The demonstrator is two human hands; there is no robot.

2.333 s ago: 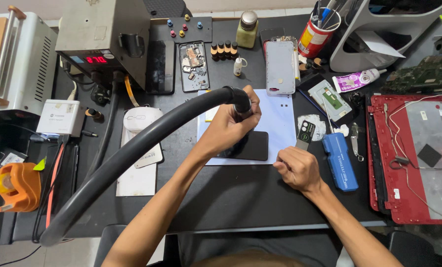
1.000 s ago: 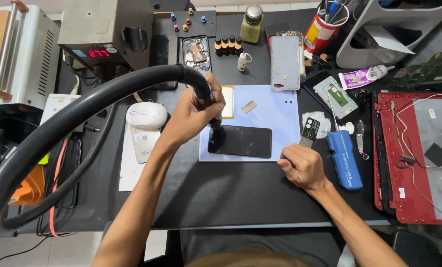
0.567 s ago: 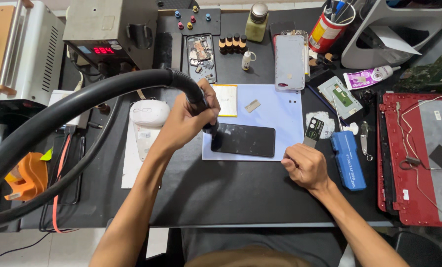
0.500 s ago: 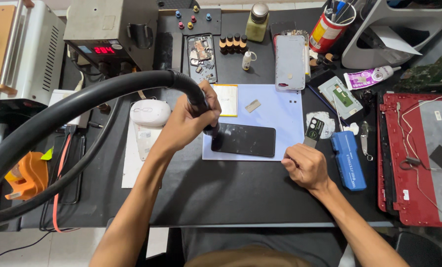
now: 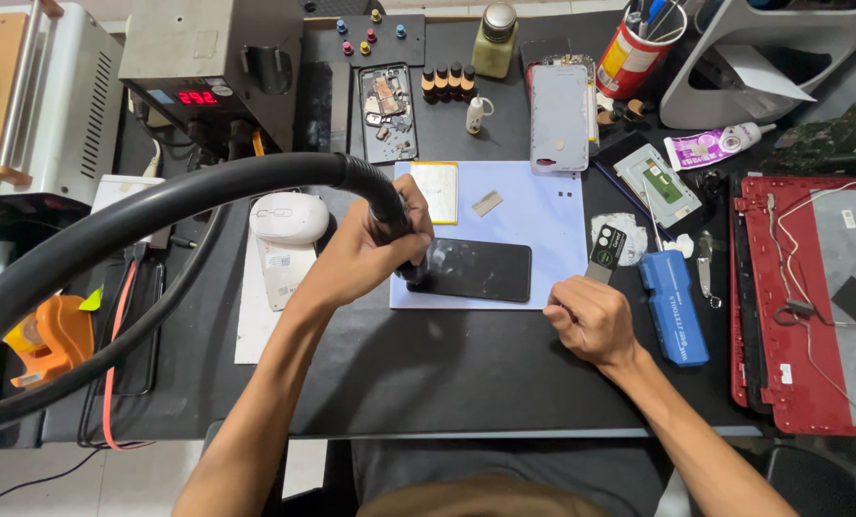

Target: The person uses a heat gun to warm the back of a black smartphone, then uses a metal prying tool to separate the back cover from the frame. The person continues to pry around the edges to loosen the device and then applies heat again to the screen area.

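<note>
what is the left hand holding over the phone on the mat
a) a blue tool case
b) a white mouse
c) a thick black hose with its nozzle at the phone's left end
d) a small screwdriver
c: the left hand grips the thick black hose, whose nozzle end points down at the left end of the dark phone lying on the pale blue mat.

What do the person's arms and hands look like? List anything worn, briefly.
Both forearms are bare to the frame's lower edge: no sleeves show. The left hand and right hand wear no gloves, and no rings, watch or wristband can be seen. No markings are visible.
</note>
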